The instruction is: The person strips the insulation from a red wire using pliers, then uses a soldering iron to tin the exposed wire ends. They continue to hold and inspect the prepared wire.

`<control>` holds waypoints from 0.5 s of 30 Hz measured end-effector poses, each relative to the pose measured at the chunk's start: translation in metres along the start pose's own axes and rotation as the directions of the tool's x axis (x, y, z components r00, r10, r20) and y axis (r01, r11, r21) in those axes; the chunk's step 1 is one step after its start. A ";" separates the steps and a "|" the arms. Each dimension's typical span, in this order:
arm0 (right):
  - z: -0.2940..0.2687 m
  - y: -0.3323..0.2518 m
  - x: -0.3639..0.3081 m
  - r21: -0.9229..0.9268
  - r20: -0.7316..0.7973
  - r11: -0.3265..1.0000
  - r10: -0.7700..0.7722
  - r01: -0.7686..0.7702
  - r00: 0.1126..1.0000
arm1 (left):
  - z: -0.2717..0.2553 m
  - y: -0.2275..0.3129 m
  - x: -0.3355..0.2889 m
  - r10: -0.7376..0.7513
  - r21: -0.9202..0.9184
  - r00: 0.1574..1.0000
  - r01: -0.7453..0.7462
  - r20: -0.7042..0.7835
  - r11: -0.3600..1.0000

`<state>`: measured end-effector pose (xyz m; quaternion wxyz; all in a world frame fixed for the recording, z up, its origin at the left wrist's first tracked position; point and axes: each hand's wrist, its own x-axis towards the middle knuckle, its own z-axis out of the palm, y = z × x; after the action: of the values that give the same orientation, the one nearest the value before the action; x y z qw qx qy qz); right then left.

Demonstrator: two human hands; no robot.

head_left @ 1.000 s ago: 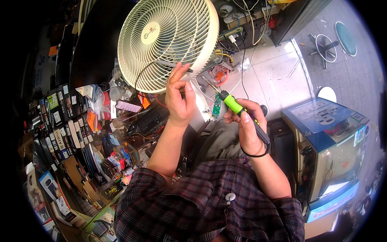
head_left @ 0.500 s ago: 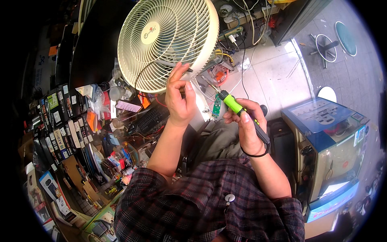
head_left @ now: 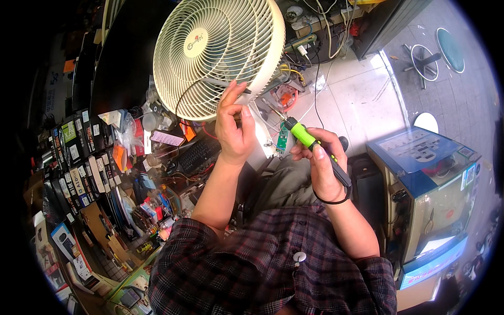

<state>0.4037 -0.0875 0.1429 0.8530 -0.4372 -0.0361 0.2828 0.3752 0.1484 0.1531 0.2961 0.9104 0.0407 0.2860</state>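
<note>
Showed, from left to right: a round, cream plastic fan (head_left: 218,52); a slim grey, black-tipped rod (head_left: 214,82), held among the half-curled fingers of the bare left hand (head_left: 233,131); a green rectangular circuit board (head_left: 283,138), near a green-and-black, metal-tipped handheld tool (head_left: 302,135), gripped in the closed right hand (head_left: 324,176). Matched the earlier frame in visible placement.

Dark plaid shirt (head_left: 252,252), black crossed by fine red and grey lines! Loose sleeves (head_left: 181,239) ending near elbows, small round white disc (head_left: 299,256) on chest, olive-grey trousers (head_left: 286,186) below; thin black loop (head_left: 336,202) round right wrist, band or cord unclear.
</note>
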 end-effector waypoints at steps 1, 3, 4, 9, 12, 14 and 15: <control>0.000 0.000 0.000 0.000 0.002 1.000 0.000 0.000 1.000 | 0.000 0.000 0.000 0.001 0.003 1.000 -0.001 0.002 1.000; -0.001 0.000 0.000 0.001 0.007 1.000 0.001 -0.001 1.000 | 0.000 0.000 0.000 0.000 -0.001 1.000 0.000 0.003 1.000; -0.001 0.000 0.000 0.001 0.007 1.000 0.000 0.000 1.000 | 0.000 0.000 0.000 0.000 -0.004 1.000 0.000 0.003 1.000; -0.001 0.002 0.000 0.002 -0.002 1.000 -0.010 0.010 1.000 | 0.000 -0.001 -0.001 0.002 -0.005 1.000 -0.002 0.002 1.000; -0.001 0.002 0.000 0.003 0.006 1.000 -0.011 0.011 1.000 | 0.000 0.000 0.000 0.003 -0.005 1.000 -0.003 0.001 1.000; -0.001 0.002 0.000 0.005 0.004 1.000 -0.009 0.009 1.000 | 0.000 0.000 0.000 0.002 -0.005 1.000 -0.002 -0.001 1.000; -0.001 0.002 0.000 0.007 0.003 1.000 -0.008 0.008 1.000 | 0.000 0.000 0.000 0.001 -0.003 1.000 -0.001 -0.002 1.000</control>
<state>0.4029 -0.0874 0.1410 0.8555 -0.4337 -0.0383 0.2803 0.3751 0.1483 0.1525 0.2973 0.9097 0.0399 0.2871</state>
